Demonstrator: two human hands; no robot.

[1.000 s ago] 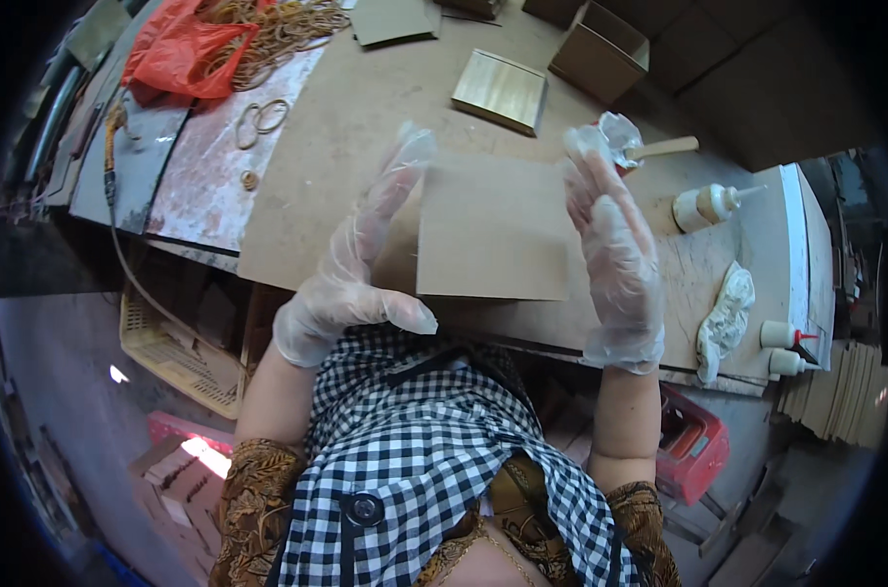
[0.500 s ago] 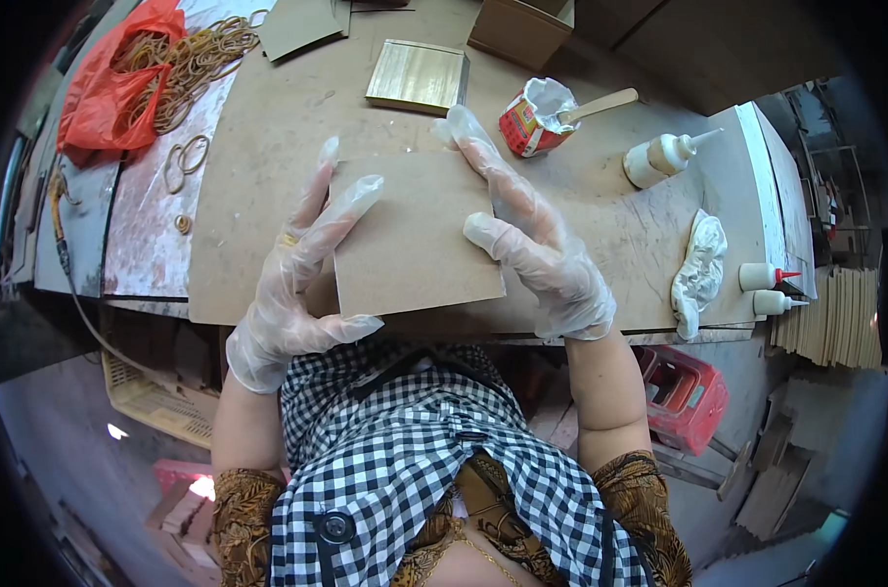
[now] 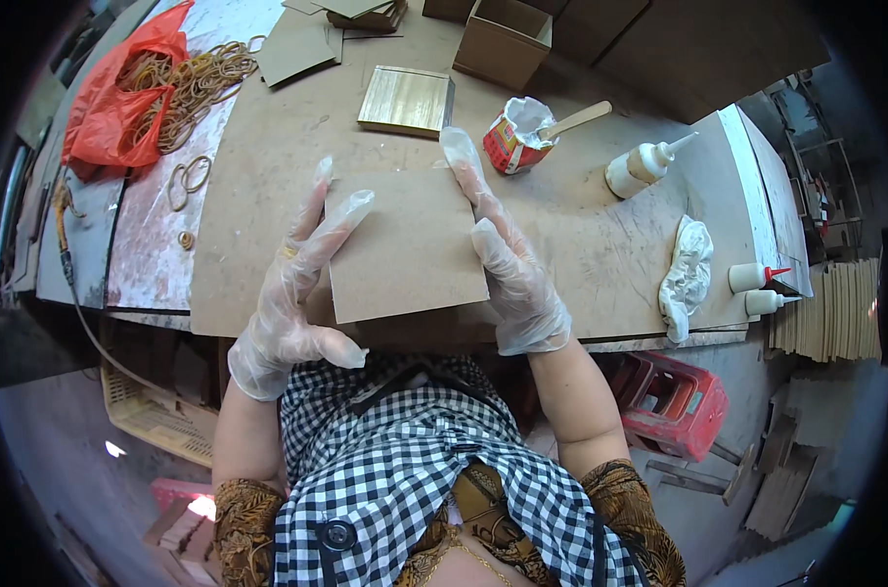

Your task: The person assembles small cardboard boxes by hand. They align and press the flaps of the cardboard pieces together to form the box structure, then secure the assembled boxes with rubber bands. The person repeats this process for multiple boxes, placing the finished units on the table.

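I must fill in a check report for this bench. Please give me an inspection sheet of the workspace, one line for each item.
Surface: brown workbench, dusty, stained.
Job's things: square brown board lying flat near the front edge.
Hands: left hand and right hand, in clear gloves, fingers spread, at the board's side edges.
Clutter: glue cup with stick, glue bottle, white rag, wooden tile, cardboard box, rubber bands, red bag.
Cables: cord at left edge.
Surroundings: red crate, stacked boards.

Brown square board [image 3: 405, 249] — flat on the workbench (plain-faced).
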